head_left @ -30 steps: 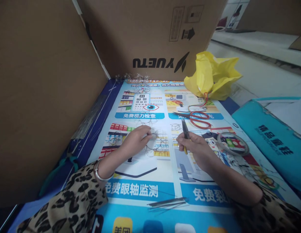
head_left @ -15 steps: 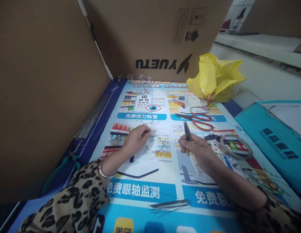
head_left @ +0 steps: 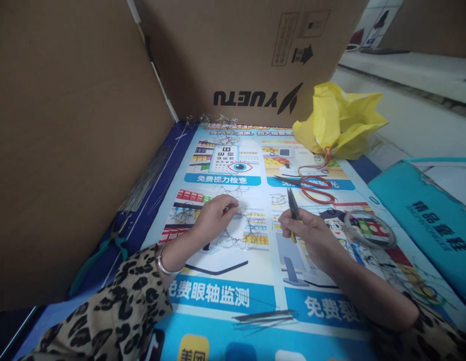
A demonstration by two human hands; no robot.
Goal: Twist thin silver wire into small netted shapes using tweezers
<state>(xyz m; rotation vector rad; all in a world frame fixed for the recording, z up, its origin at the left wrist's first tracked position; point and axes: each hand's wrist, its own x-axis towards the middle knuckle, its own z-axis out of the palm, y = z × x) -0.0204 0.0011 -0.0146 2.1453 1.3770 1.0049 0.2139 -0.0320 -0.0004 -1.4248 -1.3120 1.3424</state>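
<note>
My left hand [head_left: 216, 216] is closed in a pinch near the middle of the printed sheet. A thin bent wire piece with several loops [head_left: 240, 233] hangs from its fingertips; the exact grip point is too fine to make out. In my right hand [head_left: 306, 228] are needle-nose pliers [head_left: 293, 203] with dark jaws and a yellow handle, tips pointing away from me. Beyond them lie red-handled scissors [head_left: 315, 188]. A small wire tangle [head_left: 278, 199] rests between the hands. Straight dark wire lengths [head_left: 265, 318] lie in front of me.
Cardboard walls [head_left: 255, 55] stand behind and at the left. A yellow bag [head_left: 340, 123] and a teal box [head_left: 424, 215] are on the right. A wire coil [head_left: 370, 229] lies beside my right arm. Teal-handled pliers [head_left: 105, 250] and a wire bundle [head_left: 148, 178] lie left.
The whole view has shifted slightly to the right. The looped wire below my left fingers has changed its angle a little. My right hand keeps the pliers in nearly the same place.
</note>
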